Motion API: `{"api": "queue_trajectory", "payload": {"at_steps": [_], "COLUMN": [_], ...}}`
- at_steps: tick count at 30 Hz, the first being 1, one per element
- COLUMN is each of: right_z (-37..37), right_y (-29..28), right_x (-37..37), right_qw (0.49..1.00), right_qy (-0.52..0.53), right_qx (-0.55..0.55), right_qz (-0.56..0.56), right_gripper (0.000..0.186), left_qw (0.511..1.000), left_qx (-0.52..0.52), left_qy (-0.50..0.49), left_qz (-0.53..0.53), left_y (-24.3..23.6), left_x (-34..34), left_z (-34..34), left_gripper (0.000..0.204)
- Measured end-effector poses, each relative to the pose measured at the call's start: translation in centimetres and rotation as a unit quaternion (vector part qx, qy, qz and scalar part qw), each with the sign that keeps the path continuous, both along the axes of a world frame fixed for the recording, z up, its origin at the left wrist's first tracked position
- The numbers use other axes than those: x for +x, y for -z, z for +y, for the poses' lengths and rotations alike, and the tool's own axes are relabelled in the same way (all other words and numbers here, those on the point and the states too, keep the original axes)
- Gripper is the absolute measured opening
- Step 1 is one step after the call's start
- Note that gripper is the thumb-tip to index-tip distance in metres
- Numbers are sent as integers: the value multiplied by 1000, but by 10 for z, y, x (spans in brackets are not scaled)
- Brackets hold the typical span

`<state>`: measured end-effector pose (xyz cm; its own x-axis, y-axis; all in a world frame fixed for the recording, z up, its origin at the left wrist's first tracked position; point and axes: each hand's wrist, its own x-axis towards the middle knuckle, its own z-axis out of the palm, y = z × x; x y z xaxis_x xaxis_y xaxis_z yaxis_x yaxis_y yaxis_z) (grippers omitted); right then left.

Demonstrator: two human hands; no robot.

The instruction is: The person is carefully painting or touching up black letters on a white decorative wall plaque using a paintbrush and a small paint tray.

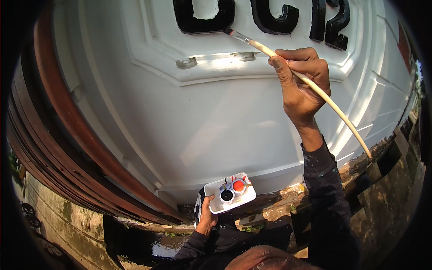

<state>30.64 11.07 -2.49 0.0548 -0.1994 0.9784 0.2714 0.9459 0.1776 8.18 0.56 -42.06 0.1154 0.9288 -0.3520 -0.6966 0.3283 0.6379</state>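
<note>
My right hand (306,81) is closed around a long paintbrush (330,101) with a pale wooden handle. Its dark bristle tip touches the lower right edge of a raised black letter (204,26) on the white wall. Low in the view, my left hand (207,216) grips the left edge of a white shallow tray (218,206). In the tray stand a small cup of black paint (227,195) and a small cup of red-orange paint (238,185). Red smears mark the tray's far rim.
More raised black characters (274,18) run to the right along the white panel (180,112). Two grey patches (186,63) mark the moulding below them. Reddish-brown wooden slats (67,112) stand at left. Stone paving and a dark puddle (166,249) lie below.
</note>
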Motion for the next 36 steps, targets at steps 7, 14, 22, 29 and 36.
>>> {"api": "queue_trajectory", "payload": {"at_steps": [7, 14, 22, 29, 36], "right_z": [5, 0, 4, 5, 4], "right_y": [-19, -8, -17, -19, -27], "right_x": [12, 0, 12, 14, 12], "right_qw": [999, 999, 999, 999, 994], "right_qy": [-32, 30, 26, 21, 81], "right_qx": [28, 28, 27, 37, 53], "right_qz": [31, -29, 2, 7, -55], "right_gripper": [22, 25, 22, 22, 21], "left_qw": [1000, 1000, 1000, 1000, 1000], "left_qx": [-1, -5, -5, -12, 2], "left_qy": [-4, 2, 6, 0, 2], "left_qz": [3, 4, -8, 10, 19], "left_y": [1, 3, -1, -3, 16], "left_x": [2, 0, 1, 1, -1], "left_z": [1, 2, 2, 1, 6], "left_gripper": [55, 57, 54, 54, 61]}}
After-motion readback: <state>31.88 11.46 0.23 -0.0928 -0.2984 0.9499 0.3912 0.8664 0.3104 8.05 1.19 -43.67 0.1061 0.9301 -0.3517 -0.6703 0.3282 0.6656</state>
